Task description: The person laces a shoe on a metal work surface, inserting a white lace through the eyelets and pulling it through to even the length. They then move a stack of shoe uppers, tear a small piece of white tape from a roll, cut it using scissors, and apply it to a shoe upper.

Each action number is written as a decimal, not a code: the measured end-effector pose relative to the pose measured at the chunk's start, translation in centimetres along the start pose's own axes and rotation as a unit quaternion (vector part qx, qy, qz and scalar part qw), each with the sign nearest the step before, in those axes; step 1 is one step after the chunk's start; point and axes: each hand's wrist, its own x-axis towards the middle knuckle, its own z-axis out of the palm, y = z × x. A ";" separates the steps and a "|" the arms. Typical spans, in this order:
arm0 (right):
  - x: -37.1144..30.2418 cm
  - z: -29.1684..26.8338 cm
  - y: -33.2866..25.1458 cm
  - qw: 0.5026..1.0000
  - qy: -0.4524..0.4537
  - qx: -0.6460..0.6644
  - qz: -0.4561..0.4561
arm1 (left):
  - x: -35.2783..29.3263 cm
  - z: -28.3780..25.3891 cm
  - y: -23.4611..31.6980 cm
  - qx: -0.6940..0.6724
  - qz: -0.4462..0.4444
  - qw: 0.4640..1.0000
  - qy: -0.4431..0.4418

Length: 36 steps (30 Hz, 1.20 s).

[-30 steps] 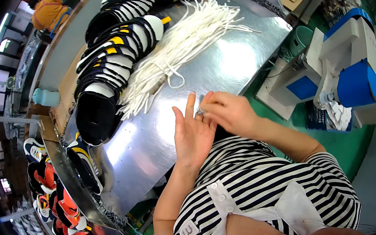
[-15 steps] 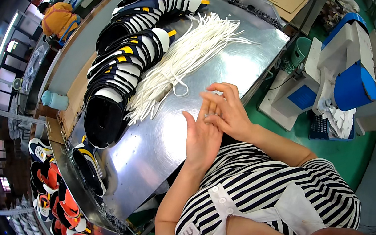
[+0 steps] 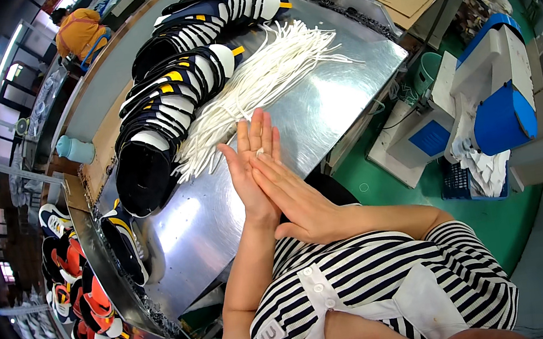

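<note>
My left hand (image 3: pixel 248 176) is held palm up over the near part of the metal table (image 3: pixel 205 236), its fingers stretched out and slightly apart. Across its palm lies my right hand (image 3: pixel 304 206), flat, with straight fingers pressed against the left one. A small pale spot shows at the right fingertips; what it is I cannot make out. Just beyond the fingers spreads a bundle of white shoelaces (image 3: pixel 254 89). To its left, shoe uppers (image 3: pixel 170 100) in black, white and yellow stand nested in a long curved row. Neither hand touches the laces or the uppers.
A single shoe upper (image 3: pixel 123 244) rests by the table's left edge. Beyond that edge are several orange and black shoe parts (image 3: pixel 99 295). A blue and white machine (image 3: pixel 495 99) stands at right, near a green bin (image 3: pixel 428 72) and a dark basket (image 3: pixel 458 180).
Both hands have moved left and a little forward. The right hand's bent fingers have straightened, and it now lies flat on the left palm.
</note>
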 end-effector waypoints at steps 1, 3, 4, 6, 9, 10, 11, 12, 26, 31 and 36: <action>0.6 0.0 0.2 1.000 -0.003 -0.005 0.007 | -0.5 0.0 -0.3 0.016 -0.010 1.000 -0.005; 3.0 -1.0 0.8 0.993 0.061 -0.097 0.037 | -1.9 0.2 -0.8 0.055 -0.019 0.998 -0.006; 3.2 -0.6 1.6 0.995 0.048 -0.082 0.038 | -2.2 0.5 -0.7 0.029 -0.030 0.998 0.039; 2.8 0.3 2.0 0.998 0.012 -0.048 0.025 | -1.5 -0.4 0.0 -0.009 -0.004 0.998 0.059; 1.5 2.0 -0.4 0.998 -0.052 0.016 -0.038 | -1.6 -2.8 2.8 0.006 0.081 0.995 0.053; 1.3 1.9 -0.2 0.998 -0.056 0.005 -0.019 | -1.7 -2.4 2.6 0.017 0.092 0.995 0.028; 2.0 1.3 -1.9 0.993 -0.068 0.049 0.085 | -1.9 -3.2 1.8 0.048 0.110 0.993 0.021; 1.6 1.6 0.5 0.996 0.014 0.038 0.079 | -2.2 -2.3 0.8 0.001 0.067 0.997 0.024; 3.7 10.9 -3.8 0.978 -0.158 0.106 -0.081 | -17.6 -10.3 4.4 -0.105 0.186 0.965 0.151; 1.5 10.4 -2.9 0.925 -0.377 0.041 0.037 | -26.2 -14.7 4.3 0.207 0.161 0.926 0.272; -1.1 12.4 4.3 0.832 -0.519 0.078 0.180 | -30.0 -19.4 0.9 0.182 0.112 0.880 0.424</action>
